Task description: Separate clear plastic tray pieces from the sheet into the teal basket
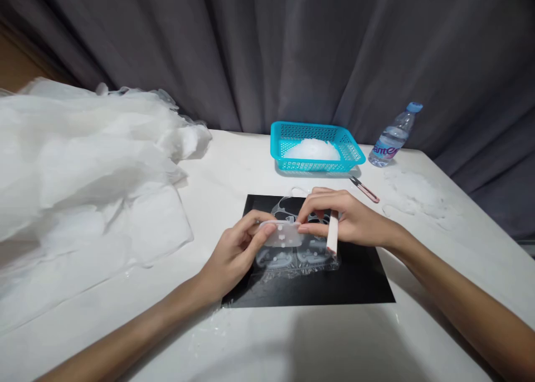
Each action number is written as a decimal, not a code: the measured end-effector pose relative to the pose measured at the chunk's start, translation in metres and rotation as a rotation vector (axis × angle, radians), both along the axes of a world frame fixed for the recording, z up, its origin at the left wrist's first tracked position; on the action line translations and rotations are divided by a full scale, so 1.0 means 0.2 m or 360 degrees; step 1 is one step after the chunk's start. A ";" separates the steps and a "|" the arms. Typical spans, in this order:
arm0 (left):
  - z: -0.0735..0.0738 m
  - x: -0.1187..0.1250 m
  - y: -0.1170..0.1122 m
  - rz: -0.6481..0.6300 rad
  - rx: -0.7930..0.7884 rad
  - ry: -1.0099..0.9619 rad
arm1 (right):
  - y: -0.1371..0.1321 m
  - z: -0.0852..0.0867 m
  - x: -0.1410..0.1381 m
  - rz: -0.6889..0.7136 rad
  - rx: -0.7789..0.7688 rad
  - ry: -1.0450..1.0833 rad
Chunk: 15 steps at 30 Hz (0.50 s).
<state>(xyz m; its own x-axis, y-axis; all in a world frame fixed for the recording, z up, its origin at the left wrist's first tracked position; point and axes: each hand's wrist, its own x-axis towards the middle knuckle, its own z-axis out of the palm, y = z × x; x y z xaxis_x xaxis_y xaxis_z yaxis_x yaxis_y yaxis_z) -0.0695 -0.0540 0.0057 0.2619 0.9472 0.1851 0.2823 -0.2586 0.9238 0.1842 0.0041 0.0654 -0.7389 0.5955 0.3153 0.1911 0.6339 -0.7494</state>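
Observation:
My left hand (246,243) is closed on the left end of a small translucent white plastic piece (284,236) with rounded bumps on it. At the piece's right end, the thumb and fingertips of my right hand (330,212) pinch its top edge. A pale pinkish stick-like tool (332,234) is also tucked in my right hand, pointing down; its kind cannot be made out. Below both hands, more clear moulded plastic (276,258) with the same bumps lies on a black mat (309,290). Thin curled clear scraps (284,206) lie just behind the held piece.
A large heap of white translucent sheets (83,165) covers the table's left side. Behind the mat stands a blue basket (317,166) with white pieces inside. To its right are a water bottle (390,140), pink-handled thread snips (365,190) and clear scraps (418,192).

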 end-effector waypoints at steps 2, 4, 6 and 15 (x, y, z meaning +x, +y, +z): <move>-0.01 0.00 0.00 -0.0010 -0.0022 0.0007 | -0.01 0.01 0.00 -0.0031 0.0051 -0.0040; -0.01 0.01 0.00 -0.0046 -0.0061 0.0015 | 0.00 0.02 0.02 -0.0085 0.0058 -0.0101; -0.02 0.02 0.01 -0.0128 -0.0105 0.0057 | 0.05 0.02 0.06 -0.0190 0.0047 -0.0132; -0.04 0.08 0.01 -0.0492 0.0508 0.0935 | 0.76 -0.02 0.26 -0.1169 0.0117 -0.0143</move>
<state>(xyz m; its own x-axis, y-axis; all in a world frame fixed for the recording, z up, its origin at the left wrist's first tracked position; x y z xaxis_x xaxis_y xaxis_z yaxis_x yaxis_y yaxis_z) -0.0536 -0.0514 -0.0014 0.6491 0.7376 0.1862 0.5784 -0.6375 0.5090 0.2356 0.1557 0.0617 -0.1833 0.9259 0.3303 0.6437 0.3670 -0.6716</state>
